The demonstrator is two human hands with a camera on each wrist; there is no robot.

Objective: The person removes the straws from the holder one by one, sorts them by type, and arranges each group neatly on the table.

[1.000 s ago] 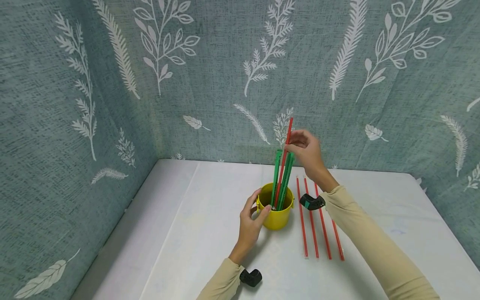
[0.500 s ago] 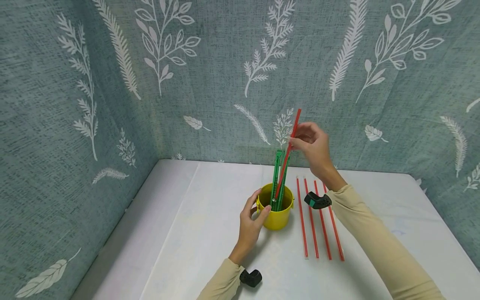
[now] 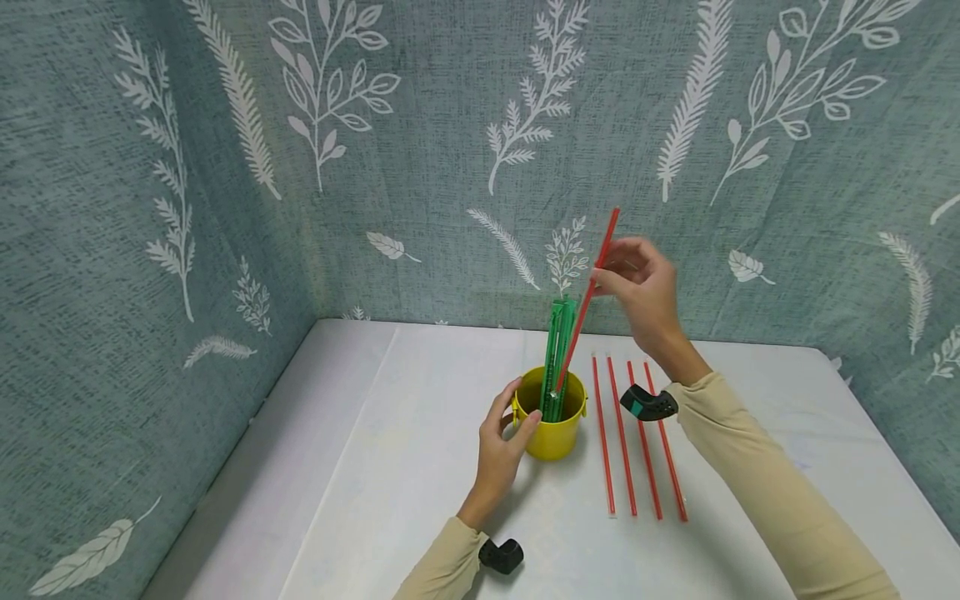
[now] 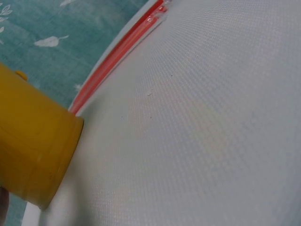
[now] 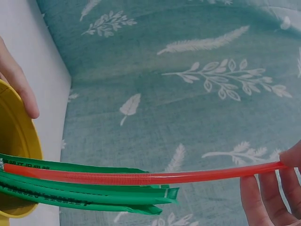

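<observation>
My right hand (image 3: 640, 287) pinches a red straw (image 3: 606, 242) near its upper part, above and right of a yellow bucket (image 3: 551, 437). The straw slants, its lower end over the bucket's mouth. Inside the bucket stand several green-wrapped straws (image 3: 556, 350); in the right wrist view the red straw (image 5: 141, 177) lies across these green wrappers (image 5: 127, 192), which carry dark print. My left hand (image 3: 501, 454) grips the bucket's left side, thumb at the front rim and fingers around the back. In the left wrist view the bucket (image 4: 35, 141) stands on the table, the hand mostly out of frame.
Several red straws (image 3: 604, 442) in clear wrappers lie side by side on the white table (image 3: 390, 467), right of the bucket. Behind the table hangs a green-grey cloth (image 3: 442, 150) with white leaf prints. Each wrist wears a black camera (image 3: 501, 557).
My right hand has moved up and to the right, drawing the red straw upward and tilting it more. The green-wrapped straws shifted slightly together. My left hand and the bucket stay in place.
</observation>
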